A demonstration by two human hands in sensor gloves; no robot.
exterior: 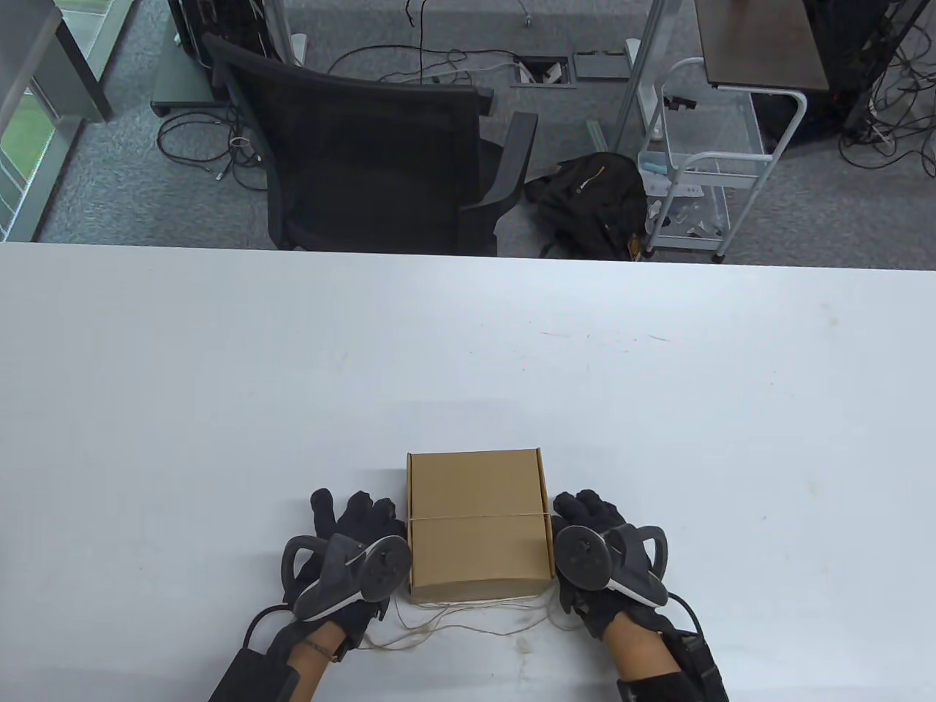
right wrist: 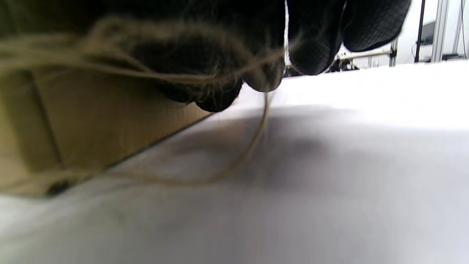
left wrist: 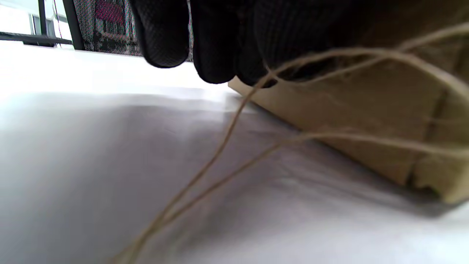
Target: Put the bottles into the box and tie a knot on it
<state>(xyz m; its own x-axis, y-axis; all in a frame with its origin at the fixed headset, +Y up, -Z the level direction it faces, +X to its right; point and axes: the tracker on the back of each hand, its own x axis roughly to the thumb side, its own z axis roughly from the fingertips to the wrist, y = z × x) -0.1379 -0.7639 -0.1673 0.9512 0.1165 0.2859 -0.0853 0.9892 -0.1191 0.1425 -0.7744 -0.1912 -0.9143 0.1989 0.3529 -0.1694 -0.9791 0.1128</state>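
Observation:
A closed brown cardboard box (exterior: 477,497) lies on the white table (exterior: 468,351) near its front edge. One turn of thin twine (exterior: 475,518) runs tight across the lid. My left hand (exterior: 358,515) lies against the box's left side and pinches the twine (left wrist: 256,88) at its fingertips (left wrist: 216,69). On the box's right side my right hand (exterior: 581,512) holds the twine (right wrist: 262,121) the same way, the strand hanging from its fingertips (right wrist: 263,79). Loose twine ends (exterior: 453,621) trail in front of the box. No bottles are in sight.
Beyond the table's far edge stand a black office chair (exterior: 365,146), a black backpack (exterior: 592,197) on the floor and a white wire cart (exterior: 702,168). Cables lie on the grey carpet.

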